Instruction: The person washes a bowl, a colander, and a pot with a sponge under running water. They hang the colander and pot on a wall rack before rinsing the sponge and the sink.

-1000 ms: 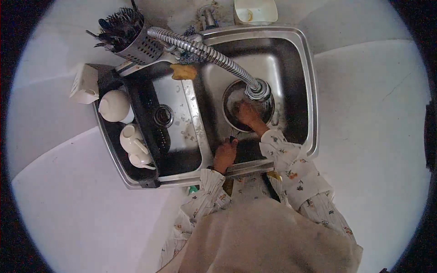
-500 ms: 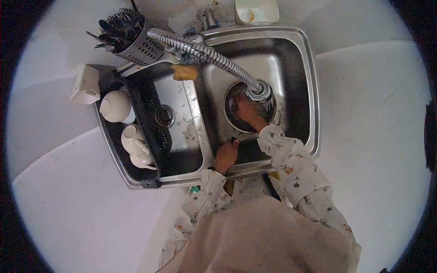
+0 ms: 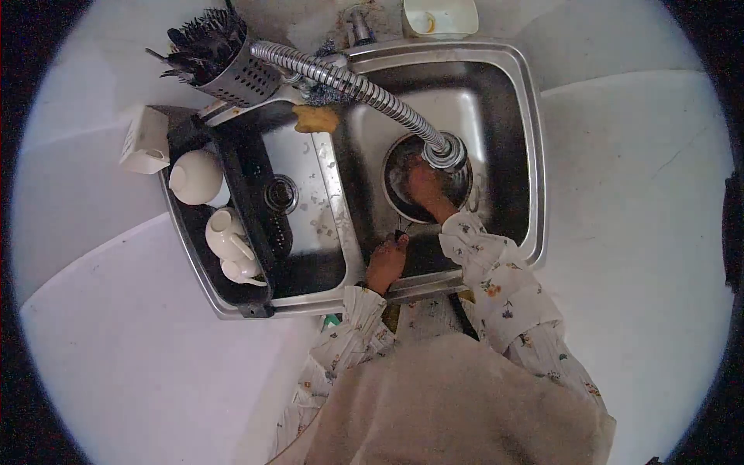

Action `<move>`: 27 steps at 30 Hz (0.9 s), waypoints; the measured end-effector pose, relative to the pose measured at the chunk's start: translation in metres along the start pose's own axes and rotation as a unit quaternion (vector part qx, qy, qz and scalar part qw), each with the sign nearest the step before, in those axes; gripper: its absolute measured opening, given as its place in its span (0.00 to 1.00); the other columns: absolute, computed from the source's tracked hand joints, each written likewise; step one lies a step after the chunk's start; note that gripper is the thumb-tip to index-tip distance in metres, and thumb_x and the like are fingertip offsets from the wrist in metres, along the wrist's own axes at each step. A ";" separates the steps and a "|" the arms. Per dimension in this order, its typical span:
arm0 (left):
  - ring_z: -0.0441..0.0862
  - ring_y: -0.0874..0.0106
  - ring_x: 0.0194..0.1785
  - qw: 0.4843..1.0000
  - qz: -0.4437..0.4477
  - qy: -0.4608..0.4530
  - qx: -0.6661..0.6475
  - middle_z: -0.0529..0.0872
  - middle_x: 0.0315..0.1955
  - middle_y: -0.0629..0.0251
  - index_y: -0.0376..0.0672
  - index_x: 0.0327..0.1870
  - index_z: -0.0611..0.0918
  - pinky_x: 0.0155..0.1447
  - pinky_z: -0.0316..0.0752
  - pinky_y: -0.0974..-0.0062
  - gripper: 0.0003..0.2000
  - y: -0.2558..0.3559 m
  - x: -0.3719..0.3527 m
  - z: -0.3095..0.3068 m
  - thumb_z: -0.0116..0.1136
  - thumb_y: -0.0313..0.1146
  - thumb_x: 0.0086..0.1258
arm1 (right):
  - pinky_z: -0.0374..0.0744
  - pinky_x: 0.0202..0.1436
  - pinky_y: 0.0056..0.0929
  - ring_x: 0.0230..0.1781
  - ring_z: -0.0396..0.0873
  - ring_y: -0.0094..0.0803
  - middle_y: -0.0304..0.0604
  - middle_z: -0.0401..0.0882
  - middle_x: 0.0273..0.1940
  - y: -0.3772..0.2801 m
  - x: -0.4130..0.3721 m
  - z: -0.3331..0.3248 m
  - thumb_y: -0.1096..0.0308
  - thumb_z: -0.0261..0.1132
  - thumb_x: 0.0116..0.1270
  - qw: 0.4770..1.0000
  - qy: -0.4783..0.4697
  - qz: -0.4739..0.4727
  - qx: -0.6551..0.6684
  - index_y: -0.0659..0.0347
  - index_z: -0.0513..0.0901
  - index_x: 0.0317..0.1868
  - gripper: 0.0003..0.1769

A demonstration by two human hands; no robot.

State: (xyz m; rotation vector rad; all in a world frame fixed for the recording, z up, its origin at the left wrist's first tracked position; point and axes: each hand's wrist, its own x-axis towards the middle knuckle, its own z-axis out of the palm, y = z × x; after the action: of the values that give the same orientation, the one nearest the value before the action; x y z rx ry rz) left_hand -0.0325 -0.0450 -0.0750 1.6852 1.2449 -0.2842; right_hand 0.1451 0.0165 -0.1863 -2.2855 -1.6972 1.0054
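A round dark pan sits in the right sink basin, its handle pointing toward me. My left hand is closed around the handle's dark end, at the near side of the basin. Inside the pan is my right hand, reaching down over its bottom. The fingers of that hand are partly hidden and blurred, so what they hold, if anything, does not show. Just above the pan hangs the head of a flexible metal faucet, close to my right hand.
A yellow cloth lies on the divider between the basins. White bowls and cups rest upside down on a black rack at the left basin. Behind stand a metal cutlery holder and a pale square container.
My right hand has shifted slightly within the pan. My left hand stays on the handle, and the whole view has tilted a little.
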 end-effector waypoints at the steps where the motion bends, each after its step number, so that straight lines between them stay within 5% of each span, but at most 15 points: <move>1: 0.79 0.50 0.30 0.999 -0.018 0.023 -0.022 0.78 0.29 0.45 0.34 0.45 0.73 0.31 0.75 0.56 0.16 0.002 0.002 0.000 0.40 0.39 0.71 | 0.71 0.53 0.46 0.47 0.72 0.55 0.63 0.73 0.45 0.002 0.001 0.002 0.71 0.60 0.51 0.993 0.017 -0.097 -0.068 0.66 0.74 0.48 0.21; 5: 0.77 0.42 0.33 0.991 0.090 0.094 0.032 0.79 0.28 0.38 0.32 0.42 0.73 0.35 0.73 0.51 0.21 0.017 -0.012 -0.014 0.37 0.46 0.72 | 0.72 0.51 0.47 0.46 0.73 0.53 0.63 0.74 0.42 -0.006 -0.027 -0.005 0.71 0.58 0.52 0.964 0.164 -0.208 -0.035 0.70 0.75 0.45 0.19; 7: 0.78 0.44 0.34 0.998 -0.060 0.020 0.014 0.79 0.30 0.37 0.31 0.43 0.73 0.36 0.74 0.52 0.21 0.027 -0.011 -0.021 0.38 0.45 0.72 | 0.70 0.53 0.48 0.48 0.72 0.53 0.63 0.73 0.44 0.020 -0.005 0.023 0.72 0.58 0.51 0.997 0.042 -0.068 -0.013 0.73 0.74 0.45 0.20; 8: 0.78 0.44 0.34 0.998 -0.061 0.019 0.016 0.79 0.30 0.37 0.31 0.43 0.73 0.36 0.74 0.52 0.21 0.026 -0.010 -0.022 0.38 0.45 0.72 | 0.70 0.53 0.48 0.48 0.72 0.53 0.63 0.73 0.44 0.030 0.002 0.036 0.72 0.58 0.51 0.997 0.041 -0.068 -0.011 0.73 0.74 0.45 0.20; 11: 0.79 0.49 0.32 0.998 -0.058 -0.029 -0.014 0.78 0.27 0.44 0.32 0.44 0.74 0.34 0.75 0.55 0.17 0.008 -0.002 -0.010 0.38 0.39 0.72 | 0.70 0.53 0.48 0.48 0.71 0.55 0.63 0.74 0.44 0.028 0.004 0.041 0.72 0.58 0.50 0.965 0.181 -0.147 -0.119 0.73 0.72 0.48 0.23; 13: 0.80 0.52 0.29 0.947 0.228 0.060 0.219 0.77 0.26 0.46 0.34 0.46 0.74 0.33 0.75 0.56 0.16 -0.022 0.003 0.009 0.37 0.36 0.72 | 0.70 0.54 0.48 0.48 0.71 0.57 0.63 0.74 0.42 -0.010 -0.013 0.014 0.69 0.59 0.50 0.994 0.078 -0.067 -0.026 0.74 0.71 0.49 0.24; 17: 0.80 0.51 0.30 0.941 0.230 0.130 0.210 0.77 0.27 0.44 0.35 0.46 0.75 0.35 0.75 0.56 0.16 -0.018 0.000 0.011 0.36 0.38 0.72 | 0.71 0.52 0.47 0.45 0.72 0.57 0.62 0.75 0.39 -0.009 -0.008 -0.008 0.68 0.58 0.51 0.990 0.110 -0.074 -0.056 0.72 0.72 0.48 0.23; 20: 0.80 0.51 0.31 0.967 0.165 0.065 0.183 0.77 0.30 0.43 0.34 0.47 0.74 0.34 0.76 0.57 0.17 -0.022 0.003 0.020 0.36 0.38 0.73 | 0.69 0.54 0.46 0.48 0.70 0.54 0.63 0.74 0.40 0.031 0.011 0.034 0.69 0.58 0.51 0.994 0.098 0.024 0.048 0.71 0.73 0.48 0.23; 22: 0.80 0.51 0.32 0.977 0.123 0.043 0.170 0.76 0.34 0.45 0.35 0.49 0.72 0.33 0.77 0.58 0.16 -0.018 0.003 0.013 0.36 0.38 0.73 | 0.68 0.55 0.47 0.50 0.70 0.53 0.61 0.75 0.41 0.074 0.031 0.090 0.69 0.59 0.52 0.953 0.195 -0.177 -0.148 0.71 0.72 0.49 0.23; 23: 0.80 0.51 0.32 0.977 0.124 0.042 0.169 0.76 0.34 0.45 0.35 0.49 0.72 0.33 0.77 0.58 0.16 -0.021 0.005 0.015 0.36 0.38 0.73 | 0.68 0.55 0.47 0.50 0.70 0.53 0.61 0.75 0.41 0.047 0.022 0.062 0.69 0.59 0.52 0.953 0.195 -0.176 -0.149 0.71 0.72 0.49 0.23; 25: 0.80 0.50 0.32 0.993 0.068 -0.002 0.097 0.76 0.39 0.44 0.35 0.49 0.72 0.32 0.77 0.59 0.18 -0.024 0.009 0.016 0.36 0.41 0.73 | 0.66 0.57 0.48 0.53 0.69 0.51 0.60 0.75 0.43 0.014 0.009 0.041 0.66 0.61 0.51 0.962 0.028 -0.103 -0.252 0.71 0.75 0.44 0.21; 27: 0.80 0.51 0.32 0.992 0.079 0.026 0.097 0.76 0.39 0.44 0.36 0.48 0.72 0.32 0.77 0.59 0.17 -0.003 -0.002 0.001 0.36 0.40 0.73 | 0.66 0.58 0.47 0.54 0.68 0.52 0.60 0.75 0.43 0.007 -0.006 0.024 0.66 0.60 0.51 0.974 0.113 -0.136 -0.143 0.71 0.75 0.44 0.21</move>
State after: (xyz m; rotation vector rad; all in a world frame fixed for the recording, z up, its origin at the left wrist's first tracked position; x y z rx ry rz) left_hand -0.0357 -0.0470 -0.0760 1.9577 1.1435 -0.2742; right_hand 0.1360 0.0017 -0.2057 -2.1352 -2.0877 0.4537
